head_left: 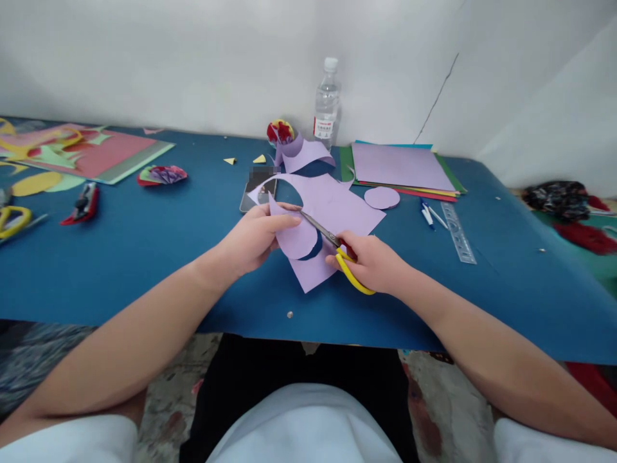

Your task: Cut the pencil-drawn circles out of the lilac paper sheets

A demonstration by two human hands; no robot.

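A lilac paper sheet (337,209) with round holes cut out of it lies in the middle of the blue table (144,257). My left hand (253,238) pinches its near edge, holding a half-cut round piece up. My right hand (371,260) is closed through the yellow handles of a pair of scissors (337,247). The blades point up and left into the paper, close to my left fingertips. A cut lilac disc (382,197) rests to the right of the sheet.
A phone (258,190) lies under the sheet's far left corner. A water bottle (326,106) and a folded paper flower (280,132) stand by the wall. A stack of coloured paper (400,168), pens (429,215) and a clear ruler (457,233) lie right; paper scraps (72,154), a utility knife (83,204) and other scissors (12,222) lie left.
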